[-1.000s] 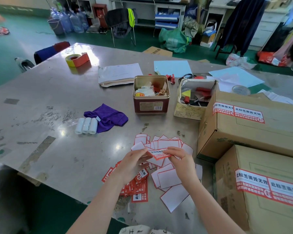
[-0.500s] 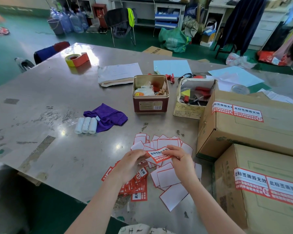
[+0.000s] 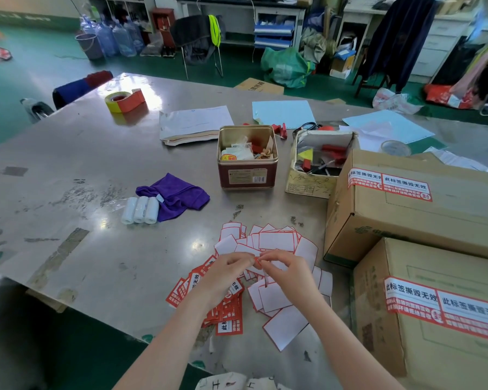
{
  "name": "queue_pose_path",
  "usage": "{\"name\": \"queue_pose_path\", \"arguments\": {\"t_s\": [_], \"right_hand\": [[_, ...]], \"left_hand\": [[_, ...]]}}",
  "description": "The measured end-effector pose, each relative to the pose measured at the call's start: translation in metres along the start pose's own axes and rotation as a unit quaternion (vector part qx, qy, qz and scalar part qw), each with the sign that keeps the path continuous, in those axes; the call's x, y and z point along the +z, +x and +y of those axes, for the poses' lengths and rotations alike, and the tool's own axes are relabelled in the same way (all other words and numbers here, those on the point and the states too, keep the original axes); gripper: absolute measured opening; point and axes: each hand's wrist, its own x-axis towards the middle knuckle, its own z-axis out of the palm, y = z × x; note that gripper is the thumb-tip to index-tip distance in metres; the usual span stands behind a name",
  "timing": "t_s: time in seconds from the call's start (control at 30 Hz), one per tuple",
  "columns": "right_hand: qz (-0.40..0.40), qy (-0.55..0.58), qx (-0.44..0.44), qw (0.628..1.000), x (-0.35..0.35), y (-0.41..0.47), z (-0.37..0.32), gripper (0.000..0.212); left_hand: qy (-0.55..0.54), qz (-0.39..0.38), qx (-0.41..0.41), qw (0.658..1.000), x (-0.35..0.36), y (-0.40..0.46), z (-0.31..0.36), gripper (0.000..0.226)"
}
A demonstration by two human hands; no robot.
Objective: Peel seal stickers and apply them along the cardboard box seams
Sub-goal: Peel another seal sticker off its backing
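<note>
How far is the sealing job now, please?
Done: each of the two boxes, far and near, shows a pair of stickers on one edge. In hand: both hands, left and right, pinch one sticker, apparently peeling it. Left: a printed stack remains; other seams are hidden.

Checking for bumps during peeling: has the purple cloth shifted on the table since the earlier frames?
No. The purple cloth lies against the three white rolls, left of the red tin, just as before.
</note>
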Motion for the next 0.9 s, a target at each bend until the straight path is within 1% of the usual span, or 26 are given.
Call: {"name": "queue_pose_path", "arguments": {"t_s": [0.2,0.3,0.57,0.7,0.8,0.9], "right_hand": [[-0.009,0.006,-0.007,1.000,-0.005,-0.003,-0.002,0.015],[-0.009,0.017,-0.006,1.000,-0.005,-0.005,-0.001,0.014],[0.013,-0.018,-0.022,1.000,-0.008,-0.007,0.001,0.015],[0.013,-0.017,-0.017,1.000,-0.008,-0.007,0.003,0.015],[0.003,-0.010,-0.004,1.000,-0.009,-0.006,0.002,0.014],[-0.001,0.022,0.016,1.000,-0.011,-0.005,0.001,0.012]], "left_hand": [[0.029,0.013,0.006,0.999,0.003,0.003,-0.002,0.020],[0.043,0.019,0.007,0.999,0.003,0.003,-0.003,0.021],[0.093,0.027,0.022,0.995,0.008,0.004,0.001,0.021],[0.155,0.042,0.049,0.986,0.011,0.004,0.004,0.022],[0.198,0.038,0.056,0.978,0.012,0.005,0.005,0.025],[0.237,0.034,0.067,0.969,0.013,0.006,0.006,0.025]]}}
